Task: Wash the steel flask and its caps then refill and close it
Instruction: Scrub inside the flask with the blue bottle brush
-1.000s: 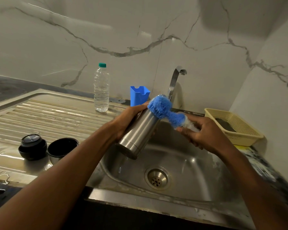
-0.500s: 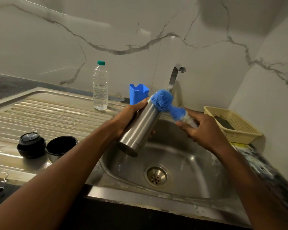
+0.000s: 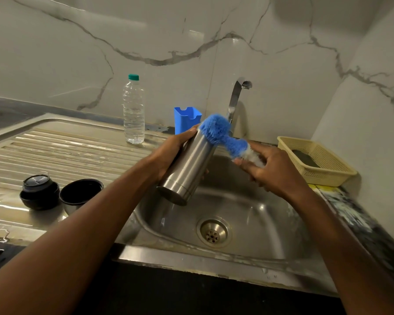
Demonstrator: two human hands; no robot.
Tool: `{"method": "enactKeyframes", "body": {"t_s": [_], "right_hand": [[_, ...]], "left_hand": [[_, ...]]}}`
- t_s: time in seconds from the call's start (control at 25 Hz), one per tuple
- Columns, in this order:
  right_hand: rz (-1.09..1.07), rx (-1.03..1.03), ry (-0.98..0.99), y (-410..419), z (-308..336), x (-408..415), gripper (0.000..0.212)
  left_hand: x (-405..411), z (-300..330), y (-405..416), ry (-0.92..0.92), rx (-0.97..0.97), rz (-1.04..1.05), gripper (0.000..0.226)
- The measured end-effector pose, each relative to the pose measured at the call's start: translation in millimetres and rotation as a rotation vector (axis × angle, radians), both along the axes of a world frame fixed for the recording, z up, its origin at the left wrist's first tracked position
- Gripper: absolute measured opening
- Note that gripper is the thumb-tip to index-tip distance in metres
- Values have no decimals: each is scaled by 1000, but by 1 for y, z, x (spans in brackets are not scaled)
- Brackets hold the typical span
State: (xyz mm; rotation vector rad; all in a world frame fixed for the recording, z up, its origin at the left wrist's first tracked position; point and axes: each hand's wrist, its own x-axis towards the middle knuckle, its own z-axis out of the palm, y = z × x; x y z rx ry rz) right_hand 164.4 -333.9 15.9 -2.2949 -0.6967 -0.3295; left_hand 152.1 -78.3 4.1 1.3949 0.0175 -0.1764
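Over one sink [image 3: 271,223], left hand [image 3: 168,153] grips one flask [image 3: 189,167]; right hand [image 3: 271,169] grips one brush [image 3: 223,135]; two caps [image 3: 41,192] aside

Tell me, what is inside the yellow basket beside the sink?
The yellow basket holds one dark flat thing, perhaps a scrub pad; I cannot tell for sure. The near wall covers part of its floor, so anything lying there is hidden.

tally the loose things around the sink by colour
blue: 2, brush and holder
steel: 1, flask
black: 2, caps
clear: 1, water bottle
cream: 1, basket
total: 7
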Motion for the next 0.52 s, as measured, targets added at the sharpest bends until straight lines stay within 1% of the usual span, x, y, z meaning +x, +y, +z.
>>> {"method": "enactKeyframes", "body": {"t_s": [0.08, 0.12, 0.16, 0.2, 0.28, 0.32, 0.36, 0.48, 0.52], "right_hand": [[149, -6, 194, 0, 2, -6, 51], [195, -33, 244, 0, 3, -8, 52], [204, -61, 238, 0, 3, -8, 53], [162, -75, 189, -1, 2, -6, 53], [12, -71, 37, -4, 1, 1, 55], [-24, -63, 4, -5, 0, 3, 56], [-15, -57, 21, -6, 1, 3, 56], [170, -63, 231, -3, 2, -6, 47], [195, -72, 241, -1, 2, -9, 45]], "left_hand": [[1, 1, 0, -21, 26, 35, 60], [1, 2, 1, -34, 44, 57, 58], [0, 3, 2, -39, 51, 73, 55], [0, 3, 2, -36, 47, 72, 55], [-1, 3, 0, -23, 27, 36, 54], [-2, 3, -1, -19, 24, 21, 54], [-3, 2, -2, -15, 30, 18, 55], [-4, 3, -3, -12, 65, 59, 56], [-4, 3, -2, -18, 73, 72, 54]]}}
